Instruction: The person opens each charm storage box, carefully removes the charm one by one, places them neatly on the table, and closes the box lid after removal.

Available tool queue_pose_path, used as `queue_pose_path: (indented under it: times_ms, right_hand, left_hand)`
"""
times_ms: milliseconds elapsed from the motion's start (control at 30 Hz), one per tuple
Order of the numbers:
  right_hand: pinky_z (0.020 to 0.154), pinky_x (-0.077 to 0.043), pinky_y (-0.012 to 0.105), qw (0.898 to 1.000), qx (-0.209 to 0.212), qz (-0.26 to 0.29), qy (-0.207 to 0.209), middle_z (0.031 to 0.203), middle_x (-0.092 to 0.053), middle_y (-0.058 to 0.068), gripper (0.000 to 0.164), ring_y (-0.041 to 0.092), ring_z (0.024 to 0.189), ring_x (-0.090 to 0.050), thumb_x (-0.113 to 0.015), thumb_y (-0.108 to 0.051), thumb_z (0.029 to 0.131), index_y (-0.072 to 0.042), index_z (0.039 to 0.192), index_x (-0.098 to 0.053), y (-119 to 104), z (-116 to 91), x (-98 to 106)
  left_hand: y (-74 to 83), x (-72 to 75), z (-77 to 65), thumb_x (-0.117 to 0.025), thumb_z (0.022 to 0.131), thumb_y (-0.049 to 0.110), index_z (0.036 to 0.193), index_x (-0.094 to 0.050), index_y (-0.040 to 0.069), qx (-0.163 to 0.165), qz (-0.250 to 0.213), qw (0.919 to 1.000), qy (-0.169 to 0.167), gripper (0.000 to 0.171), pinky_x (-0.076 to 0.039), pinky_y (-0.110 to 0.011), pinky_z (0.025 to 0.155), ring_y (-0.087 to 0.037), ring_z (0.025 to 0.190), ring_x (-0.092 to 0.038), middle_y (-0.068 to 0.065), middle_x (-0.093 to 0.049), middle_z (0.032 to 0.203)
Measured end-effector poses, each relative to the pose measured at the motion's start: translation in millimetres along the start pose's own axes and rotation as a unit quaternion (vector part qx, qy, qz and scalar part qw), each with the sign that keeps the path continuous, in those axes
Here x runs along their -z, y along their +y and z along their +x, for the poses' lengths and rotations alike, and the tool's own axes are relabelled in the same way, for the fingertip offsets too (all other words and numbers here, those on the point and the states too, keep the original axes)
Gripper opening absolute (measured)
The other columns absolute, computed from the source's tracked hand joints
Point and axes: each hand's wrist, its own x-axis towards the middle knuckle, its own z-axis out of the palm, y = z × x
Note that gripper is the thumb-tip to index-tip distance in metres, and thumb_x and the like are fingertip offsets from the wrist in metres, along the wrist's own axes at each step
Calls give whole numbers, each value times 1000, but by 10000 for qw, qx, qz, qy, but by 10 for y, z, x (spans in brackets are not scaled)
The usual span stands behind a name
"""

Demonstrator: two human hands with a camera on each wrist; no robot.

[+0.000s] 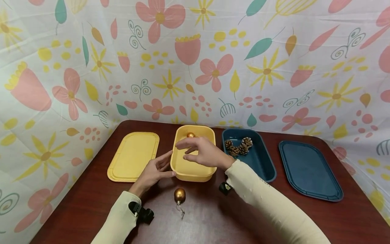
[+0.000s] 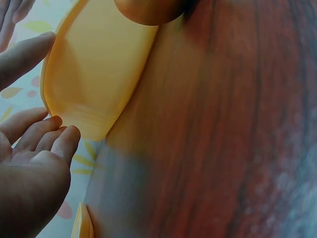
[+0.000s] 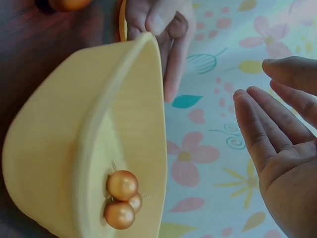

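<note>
A yellow container (image 1: 192, 177) stands near the middle of the table. Several fingers and the thumb of my left hand (image 1: 153, 174) rest along its left side and near corner, loosely bent. Over the container hovers my right hand (image 1: 202, 152), its fingers extended and holding nothing. Inside, gold bauble ornaments (image 3: 122, 185) lie clustered at one end; the head view shows only one gold bauble (image 1: 190, 135), the others being behind the right hand. Another gold bauble (image 1: 179, 195) with a string loop lies on the table in front of the container.
To the right, a dark blue container (image 1: 259, 166) holds several pine cones (image 1: 239, 148). A blue lid (image 1: 310, 171) lies at the far right, and a yellow lid (image 1: 134, 156) at the left. Behind the wooden table (image 1: 207, 217) hangs a flowered cloth (image 1: 195, 78).
</note>
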Motion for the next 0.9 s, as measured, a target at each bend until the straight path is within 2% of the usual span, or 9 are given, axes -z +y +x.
queue_pose_path:
  times_ms: [267,500,633,900]
  right_hand:
    - [97,-59,35,10000,14,35,92,128,-69,12,36,30,119,-67,-69,-6,93,-7,129,-66,37,138,50]
    - [94,-60,35,9994,-309,-32,156,125,-71,11,36,25,114,-69,-68,-6,94,-8,129,-66,129,244,115]
    - [93,-60,36,9984,-468,-198,249,123,-72,11,35,27,114,-70,-70,-8,93,-8,128,-67,186,296,151]
    - [96,-59,37,9955,-814,-324,366,124,-73,7,35,22,115,-70,-70,-10,92,-10,127,-69,329,380,179]
  left_hand:
    - [0,12,-1,-81,83,9,157,-36,13,-56,6,10000,-14,86,-30,-42,123,-27,152,-32,-9,-35,163]
    - [-12,15,-7,-81,83,9,157,-35,9,5,-23,10000,40,87,-28,-42,124,-26,153,-30,-10,-33,164]
    - [-20,13,0,-81,83,8,157,-35,8,13,-58,10000,50,87,-29,-40,124,-25,153,-29,-11,-33,164]
    - [-13,17,2,-81,83,7,157,-34,6,31,-116,9999,28,87,-29,-39,123,-25,153,-29,-13,-32,164]
